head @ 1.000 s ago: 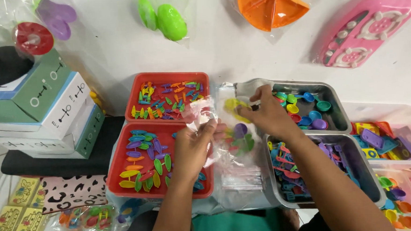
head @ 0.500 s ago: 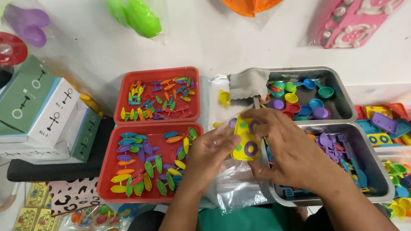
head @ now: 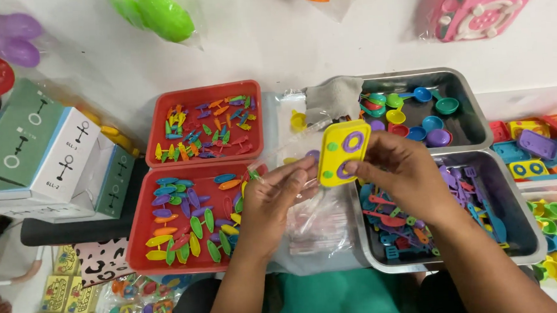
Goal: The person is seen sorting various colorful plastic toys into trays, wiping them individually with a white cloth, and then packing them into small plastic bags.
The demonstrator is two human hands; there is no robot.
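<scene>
- The right hand (head: 401,169) holds a yellow toy piece (head: 344,152) with its thumb and fingers. The piece has purple rings and green dots on it.
- The yellow toy piece is up in the air, in the middle, between the red trays and the metal trays.
- The left hand (head: 279,198) pinches the edge of a clear plastic bag (head: 313,212). Its fingertips are just beside the yellow piece.
- The clear bag lies under both hands, on a pile of more clear bags.
- The near red tray (head: 144,236) is beside the left hand. It holds little leaf shapes in many colours.
- The far red tray (head: 204,94) holds smaller bits in many colours.
- The far metal tray (head: 473,111) holds little round cups. A grey cloth (head: 334,99) hangs on its corner.
- The near metal tray (head: 523,226) is beside the right hand. It holds small toy tools, mostly blue, purple and red.
- Boxes (head: 43,153) are stacked on the left.
</scene>
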